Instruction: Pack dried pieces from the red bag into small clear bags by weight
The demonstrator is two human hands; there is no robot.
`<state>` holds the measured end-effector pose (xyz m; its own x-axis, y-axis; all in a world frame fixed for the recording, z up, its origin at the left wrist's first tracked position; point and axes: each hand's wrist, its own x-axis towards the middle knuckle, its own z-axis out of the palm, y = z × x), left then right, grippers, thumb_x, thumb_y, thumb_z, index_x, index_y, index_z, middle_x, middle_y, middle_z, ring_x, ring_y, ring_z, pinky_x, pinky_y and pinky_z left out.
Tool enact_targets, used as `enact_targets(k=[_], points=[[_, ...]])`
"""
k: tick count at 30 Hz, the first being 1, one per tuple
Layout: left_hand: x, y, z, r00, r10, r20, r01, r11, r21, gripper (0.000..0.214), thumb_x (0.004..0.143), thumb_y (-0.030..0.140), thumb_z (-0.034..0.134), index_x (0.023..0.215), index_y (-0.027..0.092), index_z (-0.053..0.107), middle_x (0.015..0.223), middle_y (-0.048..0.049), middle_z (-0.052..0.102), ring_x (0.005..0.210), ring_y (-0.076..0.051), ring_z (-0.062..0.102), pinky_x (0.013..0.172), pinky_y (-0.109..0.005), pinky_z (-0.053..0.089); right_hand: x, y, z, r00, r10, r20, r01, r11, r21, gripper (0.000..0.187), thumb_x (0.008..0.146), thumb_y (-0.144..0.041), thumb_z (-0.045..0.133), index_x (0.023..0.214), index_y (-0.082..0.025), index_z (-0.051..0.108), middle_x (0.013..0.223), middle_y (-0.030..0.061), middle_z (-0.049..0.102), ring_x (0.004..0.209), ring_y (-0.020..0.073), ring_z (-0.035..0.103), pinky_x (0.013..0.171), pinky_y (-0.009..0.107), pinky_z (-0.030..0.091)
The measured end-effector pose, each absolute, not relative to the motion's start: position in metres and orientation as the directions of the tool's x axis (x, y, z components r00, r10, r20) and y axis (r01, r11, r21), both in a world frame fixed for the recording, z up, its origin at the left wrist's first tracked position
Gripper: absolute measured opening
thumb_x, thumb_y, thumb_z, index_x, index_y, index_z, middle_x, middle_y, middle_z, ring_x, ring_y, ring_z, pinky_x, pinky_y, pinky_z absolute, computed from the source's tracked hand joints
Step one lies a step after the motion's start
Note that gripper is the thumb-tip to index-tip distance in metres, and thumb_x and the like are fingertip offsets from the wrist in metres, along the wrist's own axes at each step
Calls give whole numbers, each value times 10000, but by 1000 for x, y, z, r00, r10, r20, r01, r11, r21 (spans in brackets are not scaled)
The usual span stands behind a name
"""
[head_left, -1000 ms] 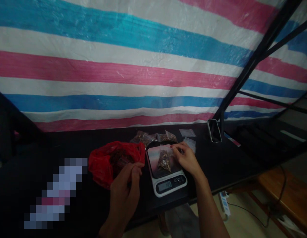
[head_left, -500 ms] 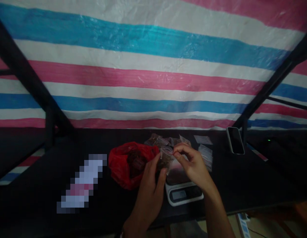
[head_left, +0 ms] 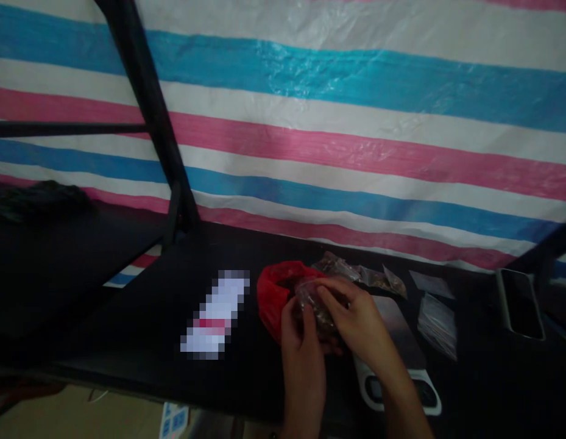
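Between my two hands is a small clear zip bag (head_left: 320,310) with brownish dried bits inside. My left hand (head_left: 301,335) grips its left side, thumb and fingers closed on the plastic. At the bag's top edge, the thumb and fingers of my right hand (head_left: 353,311) pinch the plastic. Directly behind the bag lies an open red plastic bag (head_left: 270,299); its dark contents are mostly hidden by my hands. My right forearm passes over a white kitchen scale (head_left: 401,338) with a metal plate, partly covering its display.
Several filled zip bags (head_left: 340,266) lie behind the scale. To the right are a stack of flat clear bags (head_left: 438,326), a single flat bag (head_left: 431,284) and a phone (head_left: 520,303). A blurred-out sheet (head_left: 215,314) lies left. A black frame post (head_left: 148,110) rises before striped sheeting.
The view has turned left, so the table's things appear farther right. My hands and the zip bag have moved left off the scale to the front of the red bag.
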<state>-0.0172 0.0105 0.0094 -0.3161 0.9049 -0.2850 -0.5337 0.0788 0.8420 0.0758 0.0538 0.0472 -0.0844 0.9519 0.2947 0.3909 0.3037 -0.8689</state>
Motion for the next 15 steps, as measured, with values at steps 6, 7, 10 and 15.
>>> enact_targets(k=[6, 7, 10, 15], points=[[-24, 5, 11, -271, 880, -390, -564, 183, 805, 289, 968, 432, 607, 1125, 190, 604, 931, -61, 727, 622, -170, 719, 426, -227, 548, 63, 60, 39, -141, 968, 209, 432, 250, -866, 252, 910, -315, 633, 1027, -247, 845, 1082, 70, 816, 1039, 257, 737, 1014, 406, 546], [-26, 5, 12, -270, 872, -408, -568, 198, 799, 248, 980, 412, 591, 1089, 190, 599, 886, -46, 714, 596, -164, 708, 421, -225, 543, 62, 60, 39, -144, 970, 197, 431, 241, -870, 246, 902, -317, 641, 1021, -249, 846, 1080, 72, 816, 1027, 258, 740, 1009, 408, 550], [-33, 5, 18, -257, 851, -459, -599, 232, 766, 211, 1012, 354, 549, 1144, 194, 585, 833, -19, 703, 519, -144, 675, 422, -234, 546, 59, 60, 38, -137, 973, 183, 426, 225, -876, 221, 880, -310, 663, 988, -255, 848, 1071, 74, 812, 994, 262, 748, 981, 413, 569], [-36, 4, 21, -205, 867, -454, -617, 246, 748, 249, 1032, 288, 520, 1257, 188, 559, 716, 22, 669, 481, -144, 663, 413, -220, 531, 60, 57, 38, -123, 966, 226, 410, 257, -875, 207, 878, -290, 678, 992, -275, 850, 1048, 70, 811, 986, 276, 749, 934, 428, 596]])
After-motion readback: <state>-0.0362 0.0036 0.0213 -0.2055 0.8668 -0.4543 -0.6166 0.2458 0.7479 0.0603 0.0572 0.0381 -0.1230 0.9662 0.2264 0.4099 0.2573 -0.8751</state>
